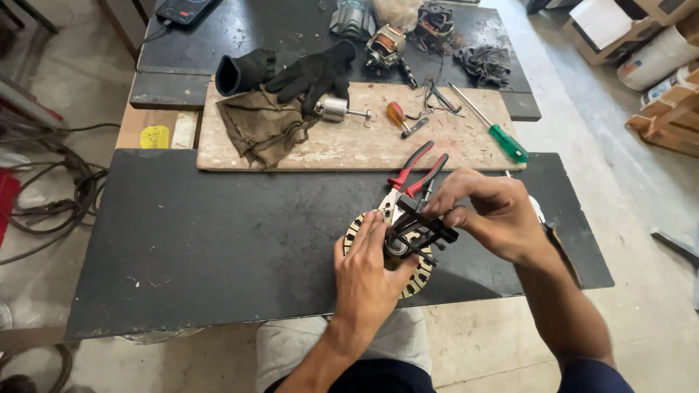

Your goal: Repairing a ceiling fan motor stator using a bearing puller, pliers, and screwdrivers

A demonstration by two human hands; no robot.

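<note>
A round slotted metal motor core (419, 275) lies on the black table (218, 247) near its front edge. My left hand (368, 273) rests on the core and grips it from the left. A black puller tool (422, 229) sits on top of the core's centre. My right hand (488, 211) pinches the puller's upper part from the right. Red-handled pliers (409, 178) lie just behind the core, their jaws next to my left fingertips.
A wooden board (349, 142) behind holds a brown cloth (262, 127), black gloves (306, 73), a small metal rotor (336, 109), an orange-handled tool (399, 116) and a green-handled screwdriver (495, 131). Motor parts (386, 45) sit farther back. Cables (51, 196) lie on the floor at left, boxes (626, 29) at right.
</note>
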